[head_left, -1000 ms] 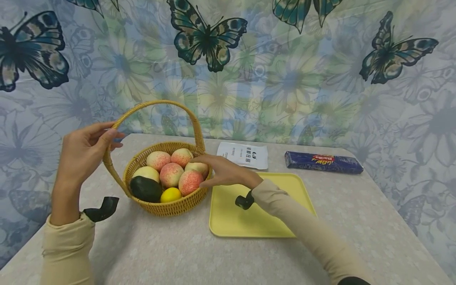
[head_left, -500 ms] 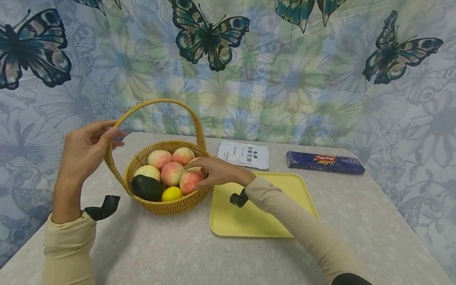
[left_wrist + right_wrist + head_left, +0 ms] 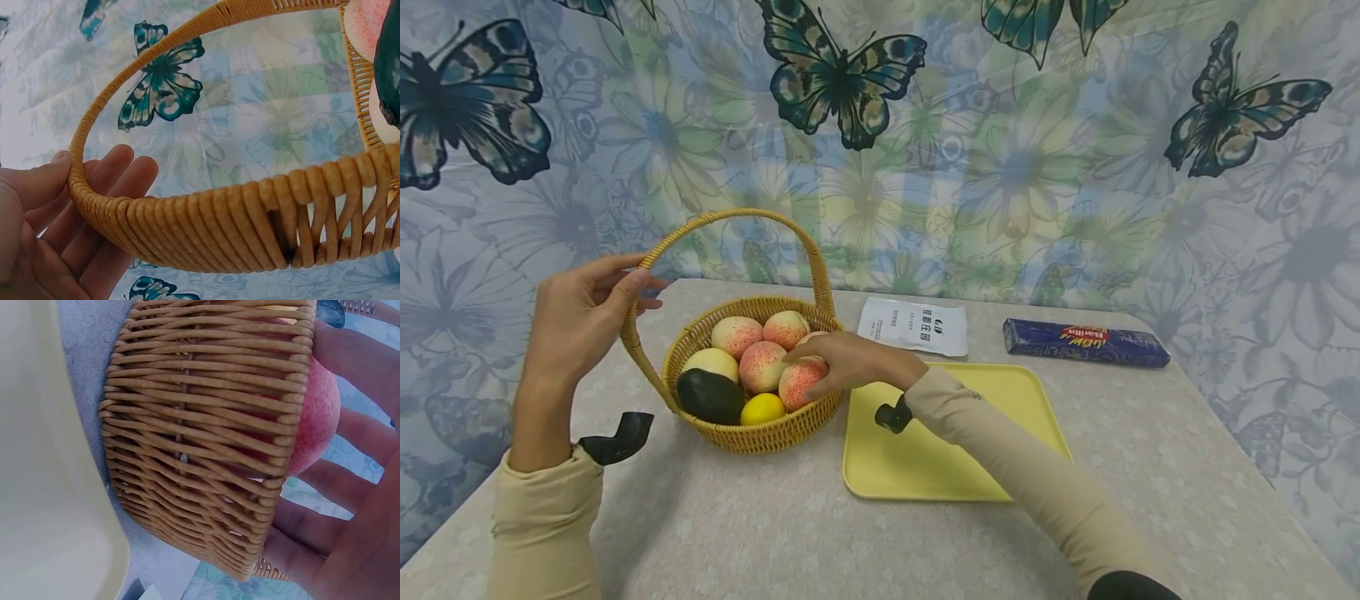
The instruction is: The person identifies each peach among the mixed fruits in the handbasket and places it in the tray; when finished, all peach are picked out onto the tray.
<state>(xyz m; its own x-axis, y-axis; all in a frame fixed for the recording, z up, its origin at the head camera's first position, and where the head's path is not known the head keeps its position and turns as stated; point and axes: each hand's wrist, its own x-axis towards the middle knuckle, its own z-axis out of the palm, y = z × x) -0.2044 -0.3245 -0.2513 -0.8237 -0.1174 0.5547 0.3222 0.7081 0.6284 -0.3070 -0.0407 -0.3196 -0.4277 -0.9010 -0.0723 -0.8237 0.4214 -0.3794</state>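
Note:
A wicker basket (image 3: 752, 440) with a tall arched handle (image 3: 730, 215) stands left of the middle of the table. Thumb and fingers of my left hand (image 3: 576, 321) hold the handle's left side, also seen in the left wrist view. Inside the basket lie several peaches (image 3: 762, 367), a pale yellow-green fruit (image 3: 710, 364), a dark green avocado (image 3: 709, 397) and a yellow lemon (image 3: 762, 409). At the basket's right rim my right hand (image 3: 865, 363) curls its thumb and fingers round a red-speckled peach (image 3: 317, 419). Another fruit behind it is mostly hidden by that hand.
Right of the basket a yellow tray (image 3: 887, 475) lies under my right forearm. Behind it is a white printed packet (image 3: 913, 326). A dark blue Barilla box (image 3: 1085, 342) lies at the back right, before a butterfly-patterned cloth (image 3: 1015, 183).
My right hand has moved left and slightly forward over the basket's right side, and its fingers have closed round the front right peach. The left hand stays on the handle.

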